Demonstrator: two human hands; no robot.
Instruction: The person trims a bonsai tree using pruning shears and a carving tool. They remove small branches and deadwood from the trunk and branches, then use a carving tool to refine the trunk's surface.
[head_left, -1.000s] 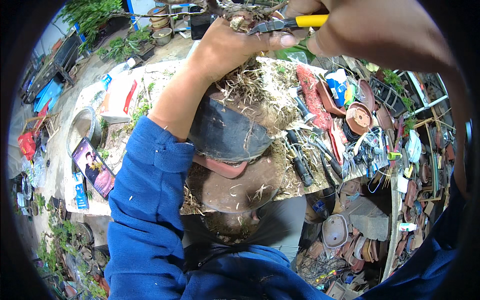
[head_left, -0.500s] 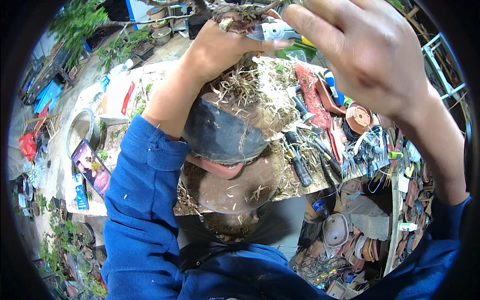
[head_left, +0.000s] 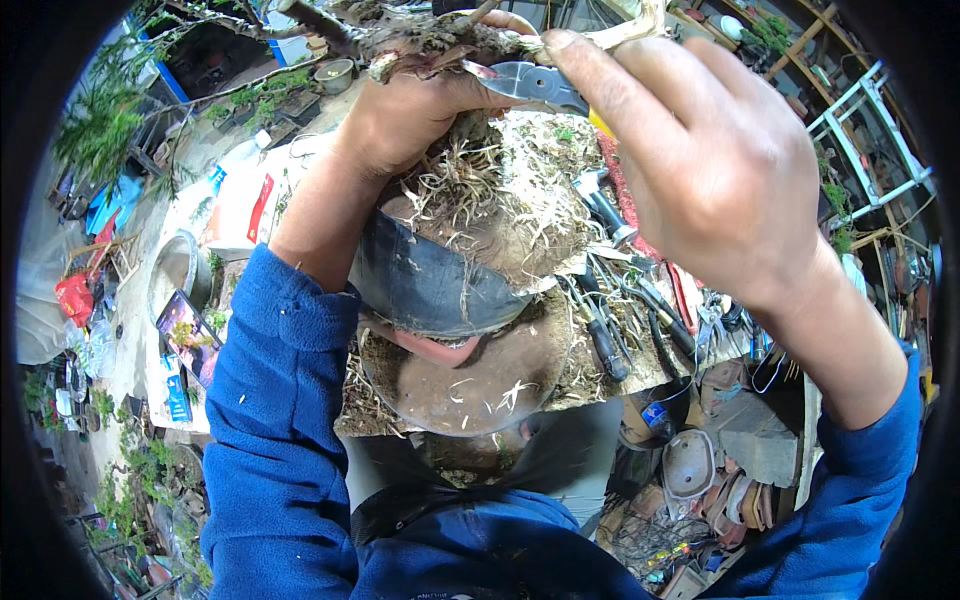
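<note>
At the top of the view, the gnarled trunk (head_left: 420, 42) of a small tree leans over the worktable. My left hand (head_left: 392, 118) is closed around its underside. Cutting pliers (head_left: 532, 82) with silver jaws and a yellow handle are in my right hand (head_left: 715, 185), whose fingers partly cover the handle. The jaw tips touch or nearly touch the torn bark beside my left hand; the exact contact cannot be made out. Below, a black pot (head_left: 430, 275) holds soil and shredded pale fibres. It stands tilted over a round brown turntable (head_left: 470, 390), with a reddish bar between them.
Hand tools (head_left: 605, 345) lie to the right of the pot amid shavings. A phone (head_left: 188, 335), a grey basin (head_left: 178, 265) and a white box (head_left: 240, 210) are at the left. Stacked pots (head_left: 690, 465) stand lower right. Green branches (head_left: 100, 130) reach out far left.
The plier jaws have moved left along the trunk, and my right hand has shifted slightly left and down with them. My left hand keeps its hold; the whole view has tilted a little.
</note>
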